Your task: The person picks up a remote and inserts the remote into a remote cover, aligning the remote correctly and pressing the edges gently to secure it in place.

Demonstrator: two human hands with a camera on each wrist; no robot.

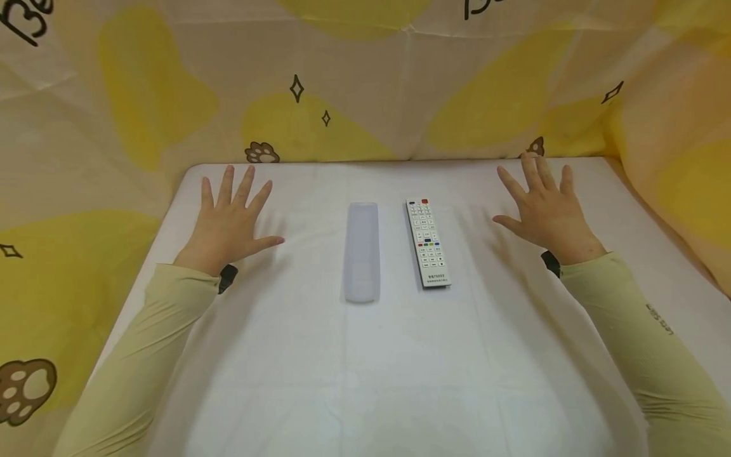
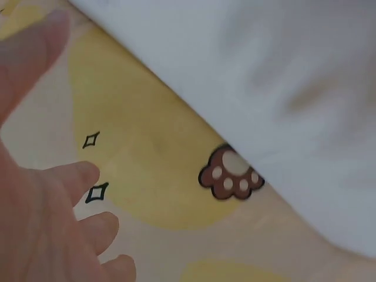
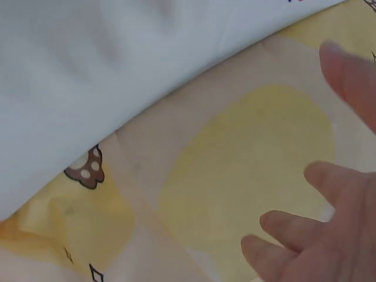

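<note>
A white remote control (image 1: 428,243) with coloured buttons lies lengthwise on the white table (image 1: 365,368), right of centre. Left of it, parallel, lies a translucent pale sleeve-like cover (image 1: 362,251). My left hand (image 1: 230,216) hovers over the table's left side with fingers spread, holding nothing. My right hand (image 1: 542,206) is spread the same way on the right side, a hand's width from the remote. The wrist views show only my left fingers (image 2: 82,229) and my right fingers (image 3: 305,235) against cloth.
A beige cloth backdrop (image 1: 354,82) with yellow blobs, paw prints and diamonds hangs behind and beside the table. The table's far edge (image 1: 400,162) runs just beyond my fingertips. Long pale green sleeves (image 1: 143,355) cover both forearms.
</note>
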